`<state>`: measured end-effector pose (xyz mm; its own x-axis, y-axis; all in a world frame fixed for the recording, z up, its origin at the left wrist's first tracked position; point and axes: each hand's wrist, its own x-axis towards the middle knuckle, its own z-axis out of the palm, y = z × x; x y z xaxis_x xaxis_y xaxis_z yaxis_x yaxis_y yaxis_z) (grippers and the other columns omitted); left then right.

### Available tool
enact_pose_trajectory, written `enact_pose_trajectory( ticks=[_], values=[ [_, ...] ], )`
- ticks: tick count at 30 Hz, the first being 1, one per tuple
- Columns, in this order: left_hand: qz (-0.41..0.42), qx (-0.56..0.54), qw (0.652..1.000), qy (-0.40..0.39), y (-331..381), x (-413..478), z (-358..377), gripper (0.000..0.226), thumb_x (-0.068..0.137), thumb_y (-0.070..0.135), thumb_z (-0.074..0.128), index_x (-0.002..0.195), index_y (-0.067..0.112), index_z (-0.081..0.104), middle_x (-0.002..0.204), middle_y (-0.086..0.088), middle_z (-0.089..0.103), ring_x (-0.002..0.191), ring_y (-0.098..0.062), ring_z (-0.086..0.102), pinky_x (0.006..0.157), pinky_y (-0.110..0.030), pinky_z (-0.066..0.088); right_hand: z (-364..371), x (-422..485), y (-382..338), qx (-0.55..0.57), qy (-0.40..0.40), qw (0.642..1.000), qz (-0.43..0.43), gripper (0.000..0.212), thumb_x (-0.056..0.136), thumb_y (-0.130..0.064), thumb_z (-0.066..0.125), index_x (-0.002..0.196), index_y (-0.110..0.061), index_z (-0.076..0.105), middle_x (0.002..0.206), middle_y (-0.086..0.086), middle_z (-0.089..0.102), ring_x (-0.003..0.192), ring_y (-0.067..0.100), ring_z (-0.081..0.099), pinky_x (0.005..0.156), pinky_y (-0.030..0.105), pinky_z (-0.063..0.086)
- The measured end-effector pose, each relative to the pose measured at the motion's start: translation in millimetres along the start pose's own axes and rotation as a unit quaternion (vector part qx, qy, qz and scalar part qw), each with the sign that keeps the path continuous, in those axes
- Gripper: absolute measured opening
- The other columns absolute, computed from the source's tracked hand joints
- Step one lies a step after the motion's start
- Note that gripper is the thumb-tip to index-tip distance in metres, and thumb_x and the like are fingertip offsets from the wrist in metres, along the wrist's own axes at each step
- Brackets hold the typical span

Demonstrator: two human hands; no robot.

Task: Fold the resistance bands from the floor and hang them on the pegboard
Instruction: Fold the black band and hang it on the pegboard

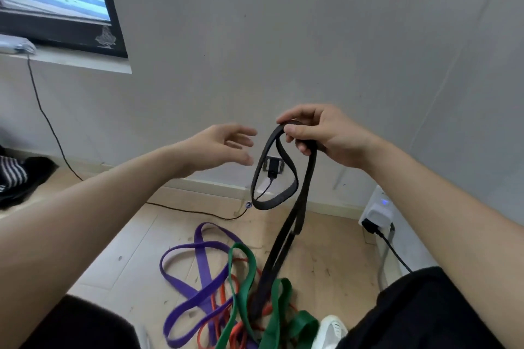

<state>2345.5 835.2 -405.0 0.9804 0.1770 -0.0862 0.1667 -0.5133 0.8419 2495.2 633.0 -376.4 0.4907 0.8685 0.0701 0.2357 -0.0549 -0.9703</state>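
My right hand [326, 136] is shut on a black resistance band [286, 195]. One short loop of it hangs just below my fingers, and the long rest drops to the floor. My left hand [224, 147] hovers just left of that loop, fingers apart and holding nothing. On the wooden floor below lie a purple band [198, 269], a green band [243, 278] and an orange band [224, 306], tangled over one another. No pegboard is in view.
A grey wall stands close ahead, with a wall socket [272, 164] and a black cable [51, 127] running down it. A white power adapter [378, 211] sits at the right. A dark screen [56, 0] is at upper left. A white shoe [330, 331] is by my knee.
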Motion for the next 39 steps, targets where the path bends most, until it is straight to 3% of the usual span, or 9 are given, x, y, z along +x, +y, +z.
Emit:
enact_pose_trajectory(
  ticks=[3, 8, 13, 16, 19, 25, 28, 32, 39],
  values=[
    [0.052, -0.051, 0.997, -0.037, 10, 1, 9, 0.066, 0.085, 0.037, 0.080, 0.144, 0.027, 0.053, 0.140, 0.007, 0.062, 0.133, -0.011, 0.055, 0.114, -0.037, 0.042, 12, 0, -1, -0.019, -0.048, 0.999, -0.003, 0.018, 0.091, -0.001, 0.065, 0.108, -0.008, 0.066, 0.078, 0.010, 0.063, 0.057, 0.017, 0.055, 0.056, 0.025, 0.047],
    [0.078, -0.016, 0.996, -0.027, 18, -5, 14, 0.018, 0.097, 0.027, 0.067, 0.109, 0.015, 0.073, 0.106, -0.010, 0.076, 0.105, -0.017, 0.072, 0.100, -0.028, 0.051, 16, 2, 1, -0.030, -0.095, 0.995, 0.017, 0.036, 0.082, -0.004, 0.072, 0.112, -0.011, 0.054, 0.083, 0.018, 0.063, 0.060, 0.021, 0.057, 0.058, 0.028, 0.049],
    [0.084, -0.085, 0.993, 0.016, 22, -7, 11, 0.024, 0.097, 0.019, 0.065, 0.109, -0.001, 0.071, 0.090, -0.018, 0.069, 0.084, -0.019, 0.069, 0.081, -0.021, 0.059, 16, 9, 21, -0.079, -0.110, 0.990, 0.040, 0.034, 0.076, 0.003, 0.074, 0.104, -0.009, 0.058, 0.086, 0.016, 0.066, 0.083, 0.034, 0.068, 0.089, 0.051, 0.054],
    [0.099, -0.151, 0.981, 0.073, 27, -6, 5, 0.016, 0.099, 0.013, 0.063, 0.102, -0.001, 0.069, 0.083, -0.008, 0.057, 0.077, -0.016, 0.061, 0.074, -0.018, 0.056, 18, 13, 47, -0.165, -0.143, 0.973, 0.076, 0.017, 0.082, -0.002, 0.076, 0.094, -0.006, 0.065, 0.091, 0.014, 0.067, 0.095, 0.032, 0.070, 0.094, 0.043, 0.055],
    [0.112, -0.225, 0.958, 0.137, 26, -5, -10, 0.016, 0.100, 0.016, 0.062, 0.085, 0.011, 0.065, 0.078, -0.003, 0.052, 0.071, -0.017, 0.058, 0.073, -0.024, 0.055, 20, 13, 71, -0.208, -0.161, 0.958, 0.119, 0.009, 0.084, -0.003, 0.074, 0.090, -0.006, 0.068, 0.090, 0.009, 0.067, 0.090, 0.021, 0.067, 0.092, 0.036, 0.056],
    [0.092, -0.294, 0.925, 0.221, 12, -3, -27, 0.016, 0.101, 0.017, 0.059, 0.088, 0.011, 0.066, 0.074, 0.001, 0.056, 0.066, -0.017, 0.058, 0.070, -0.024, 0.053, 8, 19, 70, -0.134, -0.100, 0.979, 0.117, 0.015, 0.089, -0.003, 0.070, 0.100, 0.005, 0.063, 0.092, 0.015, 0.068, 0.087, 0.027, 0.071, 0.089, 0.038, 0.058],
    [0.072, -0.270, 0.933, 0.226, 1, -2, -35, 0.012, 0.098, 0.015, 0.063, 0.092, 0.004, 0.065, 0.072, -0.002, 0.056, 0.068, -0.018, 0.055, 0.070, -0.023, 0.053, -3, 16, 59, -0.095, -0.072, 0.987, 0.104, 0.014, 0.091, -0.006, 0.068, 0.102, 0.002, 0.066, 0.085, 0.010, 0.070, 0.078, 0.022, 0.068, 0.080, 0.033, 0.057],
    [0.031, -0.193, 0.958, 0.209, -16, -2, -41, 0.011, 0.088, 0.016, 0.076, 0.086, 0.008, 0.070, 0.076, -0.002, 0.060, 0.073, -0.017, 0.060, 0.076, -0.025, 0.054, -12, 11, 39, -0.037, -0.023, 0.998, 0.051, 0.012, 0.092, -0.005, 0.065, 0.103, 0.000, 0.065, 0.073, 0.002, 0.065, 0.069, 0.019, 0.062, 0.073, 0.029, 0.053],
    [0.007, -0.086, 0.992, 0.093, -15, -5, -26, 0.026, 0.082, 0.023, 0.082, 0.105, 0.014, 0.075, 0.093, -0.004, 0.076, 0.084, -0.016, 0.068, 0.086, -0.028, 0.052, 2, 9, -12, 0.063, 0.045, 0.994, -0.071, 0.012, 0.097, -0.010, 0.056, 0.106, -0.008, 0.064, 0.078, 0.005, 0.055, 0.073, 0.020, 0.057, 0.074, 0.027, 0.054]
  ],
)
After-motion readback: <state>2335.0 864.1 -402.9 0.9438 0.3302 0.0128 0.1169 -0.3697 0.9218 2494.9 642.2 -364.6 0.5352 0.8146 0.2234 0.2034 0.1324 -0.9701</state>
